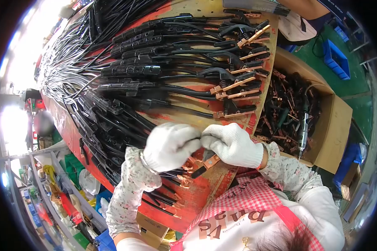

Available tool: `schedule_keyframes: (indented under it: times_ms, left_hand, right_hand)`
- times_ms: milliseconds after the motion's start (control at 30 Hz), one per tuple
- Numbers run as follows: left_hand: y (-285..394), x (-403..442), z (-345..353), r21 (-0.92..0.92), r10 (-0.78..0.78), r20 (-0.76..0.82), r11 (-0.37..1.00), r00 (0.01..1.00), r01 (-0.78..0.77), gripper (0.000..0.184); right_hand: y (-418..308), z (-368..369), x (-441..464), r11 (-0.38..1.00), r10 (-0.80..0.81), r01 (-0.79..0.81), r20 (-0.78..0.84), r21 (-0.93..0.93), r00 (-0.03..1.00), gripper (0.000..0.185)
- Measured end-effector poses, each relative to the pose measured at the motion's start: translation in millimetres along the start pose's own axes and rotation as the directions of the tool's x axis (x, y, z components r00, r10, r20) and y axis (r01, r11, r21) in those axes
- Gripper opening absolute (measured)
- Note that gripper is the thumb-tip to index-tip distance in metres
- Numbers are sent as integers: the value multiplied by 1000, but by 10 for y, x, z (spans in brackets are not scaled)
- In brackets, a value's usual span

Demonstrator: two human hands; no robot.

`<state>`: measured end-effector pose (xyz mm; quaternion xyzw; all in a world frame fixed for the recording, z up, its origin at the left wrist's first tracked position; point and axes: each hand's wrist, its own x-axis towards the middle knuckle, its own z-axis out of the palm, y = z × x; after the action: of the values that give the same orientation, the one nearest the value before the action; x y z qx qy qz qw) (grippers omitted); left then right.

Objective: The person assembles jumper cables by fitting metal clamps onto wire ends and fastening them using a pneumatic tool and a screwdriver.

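Note:
My left hand [171, 146], in a white knitted glove, is closed with its fingertips pinched against my right hand. Whatever lies between its fingers is hidden; a black cable may run into it. My right hand [232, 144], gloved the same way, is curled round a clamp [207, 165] with copper and black parts, which sticks out below the fingers. Bare copper cable ends [183, 180] lie just under my left hand. Beyond both hands, finished-looking black clamps with copper jaws [236, 85] lie in a row, joined to black cables.
A red and yellow worn table [213, 184] carries bundled cables with black housings [132, 71]. At the right stands a cardboard box [337, 129] of loose clamps, with a powered screwdriver [304, 129] hanging over it. Another person's arm [308, 8] shows at the top; shelving [50, 188] is at left.

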<state>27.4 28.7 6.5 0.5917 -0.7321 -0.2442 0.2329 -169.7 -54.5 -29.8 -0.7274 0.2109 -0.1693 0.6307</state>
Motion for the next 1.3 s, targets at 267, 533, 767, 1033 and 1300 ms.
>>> schedule_keyframes:
  times_ms: [267,533,767,1033,1300]
  left_hand:
    - [-66,-27,-6,-94,25,214,996,977,-5,12]
    - [4,-42,56,-244,-38,202,966,979,88,19]
    - [98,42,-8,-223,-113,233,961,966,166,20]
    - [286,118,-179,-265,-363,410,830,836,491,19]
    - [245,75,-152,-296,-357,418,816,835,497,23]
  right_hand:
    - [47,-204,3,953,-119,184,260,-242,958,12]
    - [-42,-487,-315,988,107,-81,202,-133,973,12]
    - [-194,-489,-468,904,373,-331,-123,270,920,24]
    - [-35,-204,-256,830,-233,169,-54,-532,971,46]
    - [75,-87,-234,831,-343,241,-121,-501,931,46]
